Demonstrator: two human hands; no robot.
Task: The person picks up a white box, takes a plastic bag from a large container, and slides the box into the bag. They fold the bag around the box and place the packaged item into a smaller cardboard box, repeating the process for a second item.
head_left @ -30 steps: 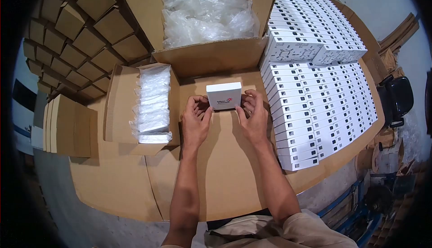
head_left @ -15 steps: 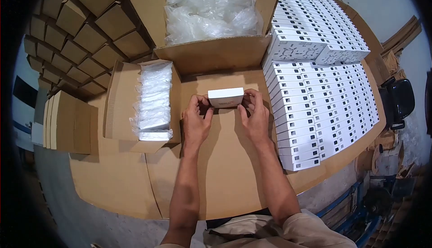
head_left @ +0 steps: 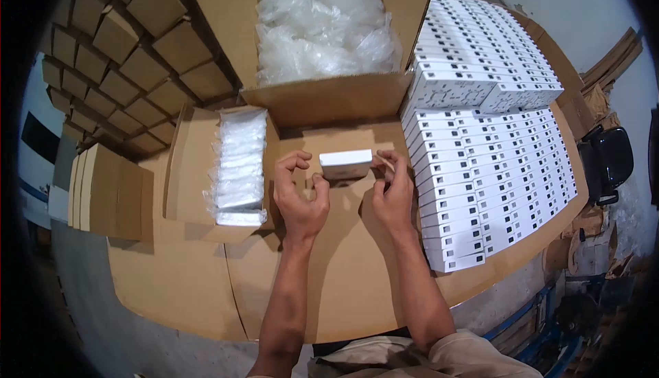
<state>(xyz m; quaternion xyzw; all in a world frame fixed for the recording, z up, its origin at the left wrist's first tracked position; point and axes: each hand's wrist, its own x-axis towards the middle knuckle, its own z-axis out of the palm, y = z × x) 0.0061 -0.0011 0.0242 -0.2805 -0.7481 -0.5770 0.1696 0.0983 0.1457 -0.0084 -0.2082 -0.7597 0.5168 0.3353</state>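
Note:
A small white box (head_left: pixel 346 162) stands on edge in front of me, above the cardboard-covered table. My right hand (head_left: pixel 392 189) pinches its right end between thumb and fingers. My left hand (head_left: pixel 300 192) is off the box, just to its left, thumb and fingers spread with nothing between them. Left of that hand, an open carton (head_left: pixel 189 179) holds a row of white boxes in clear plastic bags (head_left: pixel 240 165).
A large carton (head_left: pixel 329 100) full of clear plastic bags (head_left: pixel 322 28) stands at the back. Stacked white boxes (head_left: pixel 487 179) fill the right side. Flattened cardboard pieces (head_left: pixel 113 192) stand at left, with many brown cartons (head_left: pixel 144 62) piled behind.
My left hand has let go of the box's left end and opened. My right hand keeps hold of its right end. The whole view has shifted slightly downward.

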